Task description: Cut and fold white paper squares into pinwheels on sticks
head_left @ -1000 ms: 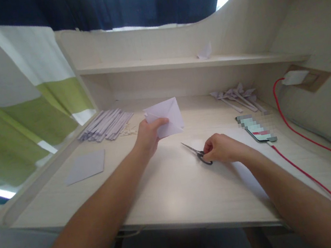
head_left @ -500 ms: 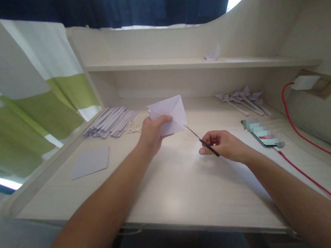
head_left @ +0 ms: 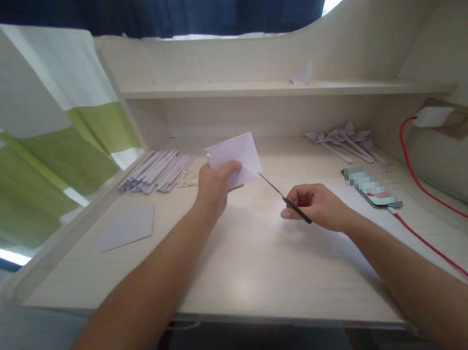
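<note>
Scissors (head_left: 286, 198), flat on the desk a second ago, are now lifted in the right hand (head_left: 319, 207), and their tip has come up to the lower right corner of the folded paper (head_left: 235, 158). That paper is held above the desk (head_left: 241, 264), near its middle, pinched at its left edge between thumb and fingers of the left hand (head_left: 215, 188). Its crease lines meet at a centre point; the sheet faces the camera, tilted, with its wider edge toward 3 o'clock.

Step in hand, as judged: bringing blades to the paper for a cut. The next move calls for a steady paper and blades parted around the corner; whether they are parted now cannot be told.

Scissors axis: handles at 5 o'clock, tip toward 11 o'clock. Right-hand fingers are closed around the handles.

Outward: paper strips (head_left: 156, 170) at 10 o'clock, a flat sheet (head_left: 128, 227) at 9 o'clock, folded paper pieces (head_left: 343, 139) at 2 o'clock, a phone (head_left: 372, 188) with red cable (head_left: 437, 250) at 3 o'clock.
</note>
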A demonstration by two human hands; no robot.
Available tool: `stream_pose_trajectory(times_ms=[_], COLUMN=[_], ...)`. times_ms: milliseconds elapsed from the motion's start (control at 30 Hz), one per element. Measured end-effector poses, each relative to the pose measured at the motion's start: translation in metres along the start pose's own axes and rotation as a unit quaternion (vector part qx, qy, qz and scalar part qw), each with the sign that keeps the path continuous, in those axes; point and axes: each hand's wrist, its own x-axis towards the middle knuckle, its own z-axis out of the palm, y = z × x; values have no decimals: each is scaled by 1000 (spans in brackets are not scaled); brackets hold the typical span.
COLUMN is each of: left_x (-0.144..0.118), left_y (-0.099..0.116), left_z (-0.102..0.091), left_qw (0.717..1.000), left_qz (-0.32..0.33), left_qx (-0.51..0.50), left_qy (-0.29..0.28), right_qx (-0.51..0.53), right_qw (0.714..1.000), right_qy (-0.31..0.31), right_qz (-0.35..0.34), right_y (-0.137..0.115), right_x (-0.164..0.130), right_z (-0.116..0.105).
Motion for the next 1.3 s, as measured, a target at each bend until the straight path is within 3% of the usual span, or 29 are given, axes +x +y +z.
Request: stream_pose_trajectory(times_ms=[767,1300], left_x=[1,1], left_y=[-1,-4], left_z=[1,-4], left_qw=[1000,999], left_qz=[2,-3], left_qx=[-15,21], left_qy=[-4,-46], right_qx=[17,5], right_qw=[1000,1000], right_qy=[-1,-3], right_qz=[-5,-12], right_y=[3,6], right_x=[0,0], right_z=[0,0])
